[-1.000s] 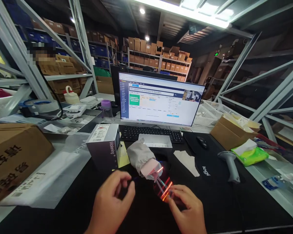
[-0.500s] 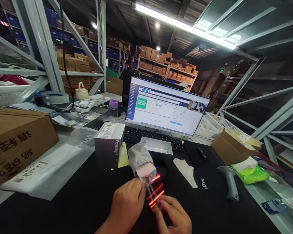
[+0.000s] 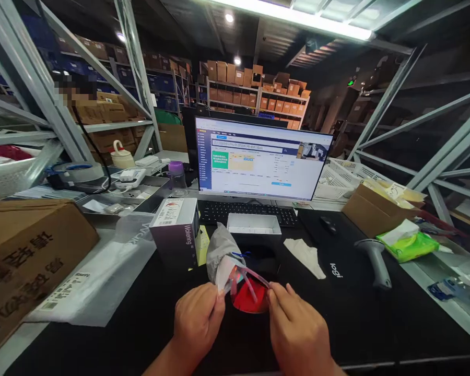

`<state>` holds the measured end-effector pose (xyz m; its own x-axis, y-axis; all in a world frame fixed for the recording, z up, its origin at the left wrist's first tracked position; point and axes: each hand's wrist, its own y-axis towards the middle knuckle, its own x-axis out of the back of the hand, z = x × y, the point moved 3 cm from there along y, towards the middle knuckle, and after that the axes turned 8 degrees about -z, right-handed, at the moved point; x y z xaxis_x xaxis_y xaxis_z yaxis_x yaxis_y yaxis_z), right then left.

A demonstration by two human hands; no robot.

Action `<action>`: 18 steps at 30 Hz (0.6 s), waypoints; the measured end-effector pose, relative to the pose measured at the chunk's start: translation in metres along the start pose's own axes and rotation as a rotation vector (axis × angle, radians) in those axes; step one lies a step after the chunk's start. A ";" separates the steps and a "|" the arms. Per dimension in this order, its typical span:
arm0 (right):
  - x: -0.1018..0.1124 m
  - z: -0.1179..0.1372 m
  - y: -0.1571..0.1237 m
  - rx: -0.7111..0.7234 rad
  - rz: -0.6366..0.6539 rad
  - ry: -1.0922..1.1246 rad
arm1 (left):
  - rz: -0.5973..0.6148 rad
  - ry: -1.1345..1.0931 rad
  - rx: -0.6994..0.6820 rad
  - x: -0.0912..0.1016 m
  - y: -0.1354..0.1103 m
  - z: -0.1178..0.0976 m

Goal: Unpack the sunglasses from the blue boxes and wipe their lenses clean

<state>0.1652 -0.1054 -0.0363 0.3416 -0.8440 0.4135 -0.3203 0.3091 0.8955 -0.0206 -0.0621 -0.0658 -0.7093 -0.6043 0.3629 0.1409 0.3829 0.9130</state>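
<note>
At the front of the desk, my right hand (image 3: 297,318) pinches the end of a pale, see-through arm of what looks like red-lensed glasses (image 3: 250,298). Their mirrored red lens hangs between my two hands. My left hand (image 3: 201,313) is closed, thumb against fingers, on the edge of a white piece of wrapping (image 3: 224,271). That wrapping lies at the mouth of a grey cloth pouch (image 3: 221,244), just beyond the left fingers. Part of the glasses is hidden by the wrapping. Something thin and blue (image 3: 242,254) shows beside the pouch.
Behind the pouch are a Wakening box (image 3: 175,232), an open white tray (image 3: 254,224), a keyboard (image 3: 215,210) and a monitor (image 3: 258,162). A white cloth (image 3: 305,257), a scanner (image 3: 378,263) and a mouse (image 3: 329,224) lie rightward. A carton (image 3: 35,256) and plastic bag (image 3: 97,277) fill the left.
My right hand has shifted its pinch up and right to the arm of the glasses, and the lens has turned flatter. My left hand has moved slightly left with the white wrapping.
</note>
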 end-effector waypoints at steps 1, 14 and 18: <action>0.001 0.000 0.005 0.044 0.033 -0.008 | 0.005 0.004 -0.053 0.001 -0.001 -0.001; -0.022 0.006 0.043 -0.114 0.136 0.198 | 0.020 0.069 -0.026 0.009 -0.024 -0.013; -0.020 0.021 0.036 -0.001 0.085 0.091 | -0.063 0.089 0.130 0.024 -0.028 -0.005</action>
<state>0.1280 -0.0869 -0.0157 0.3922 -0.7711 0.5016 -0.3509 0.3786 0.8565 -0.0383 -0.0911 -0.0815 -0.6491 -0.6872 0.3263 0.0038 0.4259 0.9048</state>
